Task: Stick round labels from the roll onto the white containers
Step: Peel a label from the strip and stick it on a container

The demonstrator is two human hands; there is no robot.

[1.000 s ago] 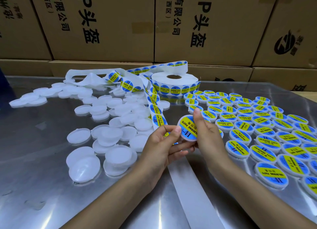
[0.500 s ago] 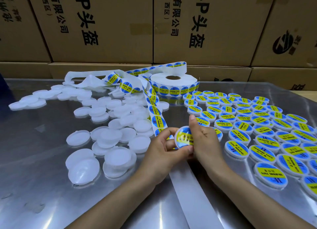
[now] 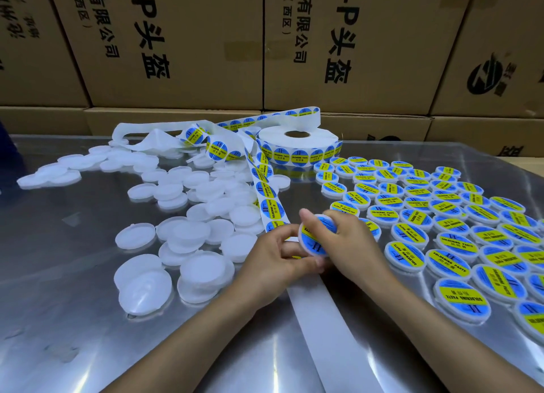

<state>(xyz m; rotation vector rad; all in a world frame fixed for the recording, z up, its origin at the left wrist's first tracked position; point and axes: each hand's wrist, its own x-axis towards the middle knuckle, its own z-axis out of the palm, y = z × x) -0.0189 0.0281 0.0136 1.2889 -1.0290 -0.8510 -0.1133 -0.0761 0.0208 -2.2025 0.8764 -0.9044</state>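
Note:
A small white round container (image 3: 312,241) with a blue-and-yellow label on its top is held tilted between both hands at the table's middle. My left hand (image 3: 273,260) grips it from below and the left. My right hand (image 3: 350,239) curls over its right side, thumb laid across the label. The label roll (image 3: 297,145) lies flat at the back, and its strip of labels (image 3: 266,192) runs down toward my hands. Bare white containers (image 3: 191,233) are piled on the left. Labelled containers (image 3: 441,216) lie in rows on the right.
The metal table (image 3: 73,319) is shiny and reflective. An empty white backing strip (image 3: 326,328) trails from my hands to the near edge. Crumpled backing (image 3: 147,136) lies at the back left. Cardboard boxes (image 3: 176,45) stand as a wall behind the table.
The labelled container came down from a raised, face-up hold toward the table, and my right thumb moved across its label. Both hands sank slightly with it.

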